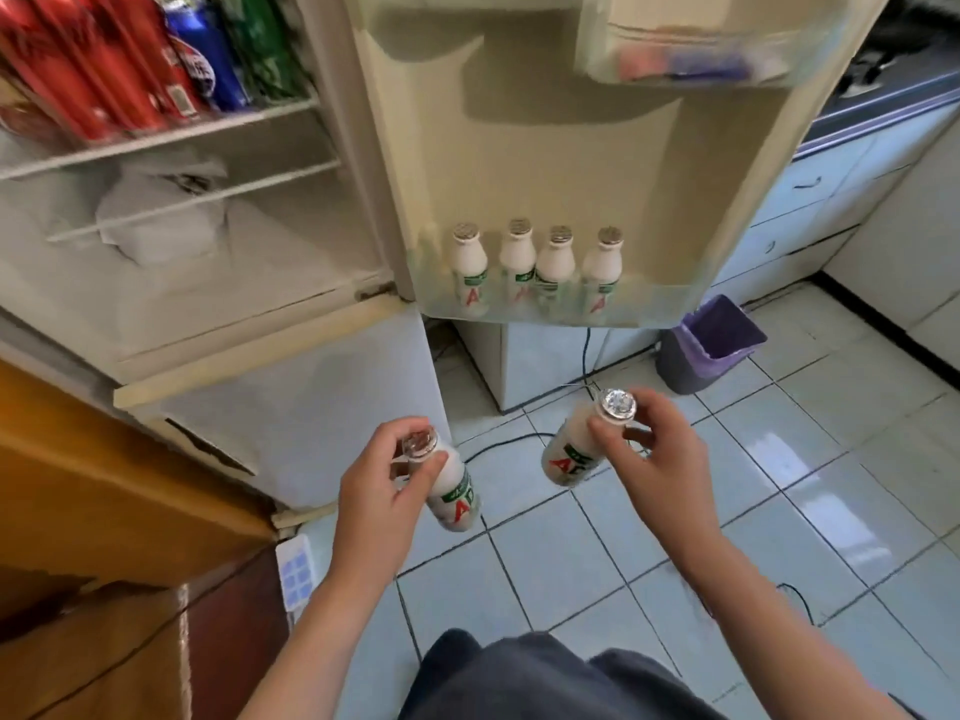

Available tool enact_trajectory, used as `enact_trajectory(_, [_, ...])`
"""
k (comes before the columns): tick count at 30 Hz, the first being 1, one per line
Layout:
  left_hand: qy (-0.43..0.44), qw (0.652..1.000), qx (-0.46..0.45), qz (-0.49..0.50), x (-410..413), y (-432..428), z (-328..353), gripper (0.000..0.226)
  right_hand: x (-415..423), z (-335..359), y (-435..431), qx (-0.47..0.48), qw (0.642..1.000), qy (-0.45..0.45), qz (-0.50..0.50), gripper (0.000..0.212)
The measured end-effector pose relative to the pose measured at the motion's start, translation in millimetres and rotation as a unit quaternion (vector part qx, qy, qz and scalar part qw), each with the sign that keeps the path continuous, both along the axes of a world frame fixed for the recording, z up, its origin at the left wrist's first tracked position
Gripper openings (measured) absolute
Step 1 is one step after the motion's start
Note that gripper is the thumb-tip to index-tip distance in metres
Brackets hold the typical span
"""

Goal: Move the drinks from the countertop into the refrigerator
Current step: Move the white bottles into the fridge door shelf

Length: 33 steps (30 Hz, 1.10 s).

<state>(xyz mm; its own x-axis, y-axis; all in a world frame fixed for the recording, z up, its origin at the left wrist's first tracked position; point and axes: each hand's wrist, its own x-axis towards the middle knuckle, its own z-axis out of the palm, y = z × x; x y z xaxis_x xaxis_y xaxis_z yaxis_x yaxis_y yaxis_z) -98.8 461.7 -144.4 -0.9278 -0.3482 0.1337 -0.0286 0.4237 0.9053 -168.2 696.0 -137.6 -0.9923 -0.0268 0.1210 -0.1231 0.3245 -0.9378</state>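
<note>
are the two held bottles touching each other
Apart. The head view shows floor tiles between the left bottle, held by the left hand, and the right bottle, held by the right hand.

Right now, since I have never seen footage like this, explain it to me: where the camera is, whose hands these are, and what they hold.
There is no machine here: one camera is worn on a person's head and looks down, so you see what that person sees. The left hand grips the left bottle near its cap, and the right hand grips the right bottle likewise; both are small white drinks. Ahead, the refrigerator door stands open; its lower door shelf holds four matching bottles upright. Inside, cans stand on a wire shelf. A lined bin sits on the tiled floor.
</note>
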Motion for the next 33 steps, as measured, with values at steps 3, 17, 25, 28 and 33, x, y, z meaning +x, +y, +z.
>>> enact_trajectory(3, [0.023, 1.000, 0.006, -0.003, -41.1, -10.5, 10.8, 0.036, -41.4, 11.3, -16.4, -0.016, 0.999, 0.030, 0.006, 0.020])
enact_trajectory(17, [0.227, 0.969, -0.095, -0.018, -249.8, -64.2, 90.1, 0.027, -191.8, 83.7, -82.4, -0.072, 0.956, 0.210, -0.194, 0.020])
enact_trajectory(25, [0.229, 0.966, -0.115, -0.033, -311.9, -66.4, 83.4, 0.032, -240.5, 78.3, -89.8, -0.022, 0.957, 0.186, -0.223, 0.018])
enact_trajectory(28, [0.230, 0.964, -0.126, -0.033, -325.2, -63.1, 79.5, 0.030, -251.1, 73.6, -87.2, 0.020, 0.966, 0.165, -0.196, 0.025])
enact_trajectory(33, [0.191, 0.975, -0.108, -0.044, -334.7, -55.9, 61.5, 0.025, -270.7, 60.6, -82.4, 0.068, 0.983, 0.102, -0.136, 0.030])
